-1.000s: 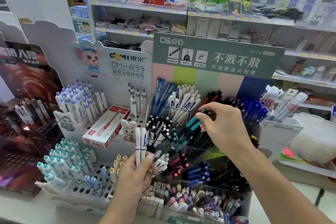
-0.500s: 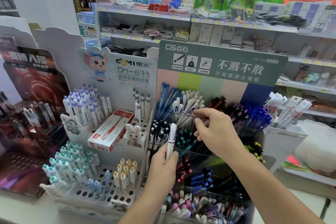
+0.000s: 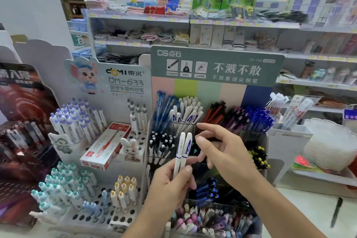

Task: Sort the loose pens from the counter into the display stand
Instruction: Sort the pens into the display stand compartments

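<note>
A: We see the left hand [image 3: 170, 183] gripping two white pens [image 3: 182, 150] upright, thumb and fingers curled round their lower halves, in front of the stand [image 3: 216, 67].

B: And our right hand [image 3: 224, 152]?

A: Just right of the pens, fingers spread and loosely bent, holding nothing. Its fingertips come close to the caps; we cannot tell whether they touch.

B: Where do matching pens sit?

A: In the stand's upper cup [image 3: 185, 116], behind and above the held pair. One black pen [image 3: 336, 212] lies on the counter [image 3: 309, 208], far right.
</note>
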